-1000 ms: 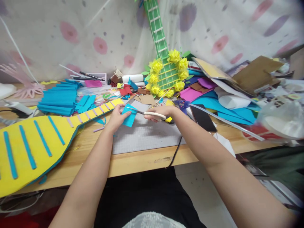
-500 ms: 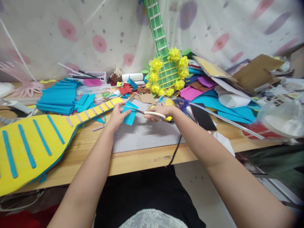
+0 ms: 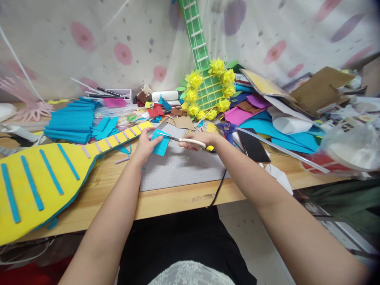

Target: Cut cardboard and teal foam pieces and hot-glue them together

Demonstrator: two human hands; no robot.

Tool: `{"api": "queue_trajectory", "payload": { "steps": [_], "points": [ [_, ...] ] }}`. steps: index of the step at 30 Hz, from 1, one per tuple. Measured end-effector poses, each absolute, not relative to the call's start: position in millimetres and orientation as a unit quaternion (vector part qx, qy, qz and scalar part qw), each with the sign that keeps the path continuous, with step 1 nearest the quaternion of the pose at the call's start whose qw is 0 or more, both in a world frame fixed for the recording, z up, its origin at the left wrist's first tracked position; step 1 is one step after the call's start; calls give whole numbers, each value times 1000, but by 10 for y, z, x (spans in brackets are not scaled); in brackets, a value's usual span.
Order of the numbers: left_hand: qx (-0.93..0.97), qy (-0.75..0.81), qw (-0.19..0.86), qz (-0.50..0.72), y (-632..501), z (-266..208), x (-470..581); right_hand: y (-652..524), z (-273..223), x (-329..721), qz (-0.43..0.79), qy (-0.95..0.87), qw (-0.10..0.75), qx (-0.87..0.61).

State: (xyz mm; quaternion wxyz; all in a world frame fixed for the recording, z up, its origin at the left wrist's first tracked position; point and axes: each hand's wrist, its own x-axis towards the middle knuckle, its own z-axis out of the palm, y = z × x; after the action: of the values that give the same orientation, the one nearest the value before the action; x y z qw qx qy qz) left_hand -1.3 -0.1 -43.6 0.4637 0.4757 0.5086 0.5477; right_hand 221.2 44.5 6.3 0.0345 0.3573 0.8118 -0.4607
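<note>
My left hand (image 3: 145, 145) pinches a small piece of blue paper (image 3: 161, 147) by its left side, above a grey cutting mat (image 3: 181, 174). From the right, my right hand (image 3: 198, 139) grips white-handled scissors (image 3: 192, 143). Their blades point left and lie across the upper part of the blue paper near my left fingertips. To the left of my arm lies a yellow cardboard instrument shape (image 3: 38, 178) with blue and lilac strips on it. A green paper guitar (image 3: 202, 67) with yellow paper flowers stands against the curtain behind my hands.
Folded blue crepe paper (image 3: 71, 122) lies at the back left. Right of my hand are a blue glue gun (image 3: 227, 130) with a clear glue stick, a black phone (image 3: 253, 146) and piled coloured sheets. A plastic-covered tub (image 3: 341, 146) stands far right. A black cable (image 3: 219, 188) hangs over the table edge.
The view has shifted very slightly. Both hands, the blue paper and the scissors keep nearly the same positions, with the blades still across the paper.
</note>
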Motion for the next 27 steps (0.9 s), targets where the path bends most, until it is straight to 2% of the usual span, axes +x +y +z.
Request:
{"api": "queue_trajectory", "payload": {
  "steps": [27],
  "points": [
    [470, 508, 460, 556, 9, -447, -8, 387, 148, 2171, -413, 830, 15, 375]
  ]
}}
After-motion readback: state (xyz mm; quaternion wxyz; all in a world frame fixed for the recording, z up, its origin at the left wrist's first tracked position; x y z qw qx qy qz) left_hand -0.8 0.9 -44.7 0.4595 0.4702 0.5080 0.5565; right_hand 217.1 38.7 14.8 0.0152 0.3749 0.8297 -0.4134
